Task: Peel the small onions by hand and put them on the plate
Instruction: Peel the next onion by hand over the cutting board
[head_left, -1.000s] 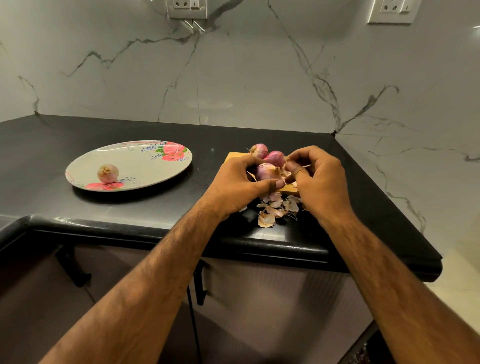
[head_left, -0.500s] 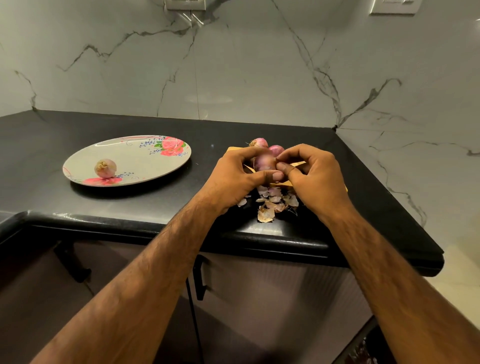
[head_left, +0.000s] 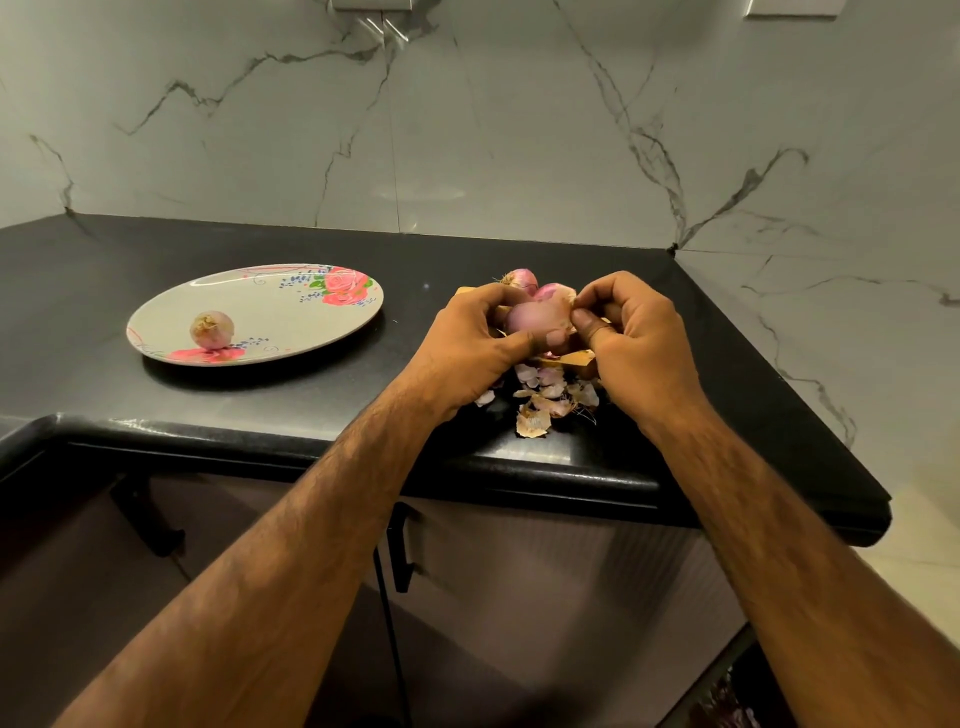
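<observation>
A plate (head_left: 291, 325) sits at the left with one peeled onion (head_left: 211, 329) near its front rim. The left hand (head_left: 470, 338) curls round the onion (head_left: 535, 321), fingers over the top and thumb beneath, and holds it just above a board (head_left: 577, 358). The right hand (head_left: 641, 338) pinches at the onion's right end with thumb and forefinger, its other fingers curled in. Whether a strip of skin is caught there I cannot tell.

The left grip should probably be firm but not crushing, and it should roll the onion so that a loose edge faces the right fingers. The right hand does best to draw the skin off in long strips from the tip and let them drop on the skins (head_left: 540, 400) below. Once the onion is bare it must travel well to the left to reach the plate. Two more onions (head_left: 521, 279) wait unpeeled just behind the hands.

The counter (head_left: 78, 322) is black and glossy, with a rounded front edge. The wall (head_left: 467, 130) is pale veined marble, and sockets (head_left: 371, 4) show at its top edge. A dark cupboard (head_left: 545, 571) stands below.
</observation>
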